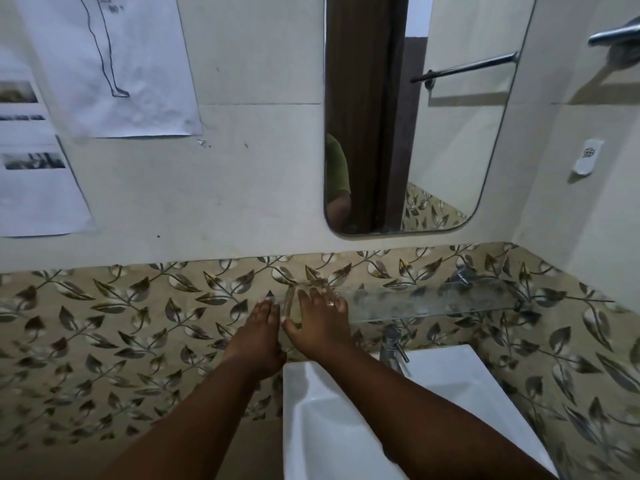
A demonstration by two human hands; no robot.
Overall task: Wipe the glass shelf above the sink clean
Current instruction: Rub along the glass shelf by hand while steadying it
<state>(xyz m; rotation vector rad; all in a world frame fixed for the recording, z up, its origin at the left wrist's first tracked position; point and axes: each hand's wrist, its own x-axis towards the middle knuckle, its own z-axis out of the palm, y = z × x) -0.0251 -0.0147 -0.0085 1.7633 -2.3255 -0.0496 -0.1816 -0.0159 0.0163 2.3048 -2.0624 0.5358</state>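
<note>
The glass shelf (433, 304) runs along the leaf-patterned tiles above the sink (346, 410), dusty and streaked along its length. At its left end stands a clear rounded object, apparently a drinking glass (293, 306). My right hand (320, 327), with a ring on one finger, wraps around it from the right, thumb in front and fingers over the top. My left hand (259, 337) lies flat just left of the glass, fingers straight and together, and whether it touches the shelf's left end is unclear. No cloth shows in either hand.
A chrome tap (393, 348) stands under the shelf at the sink's back edge. A metal bracket (462, 275) holds the shelf at the right. A mirror (408, 133) hangs above, paper sheets (114, 64) are taped to the wall at left, and a white wall hook (587, 157) sits at right.
</note>
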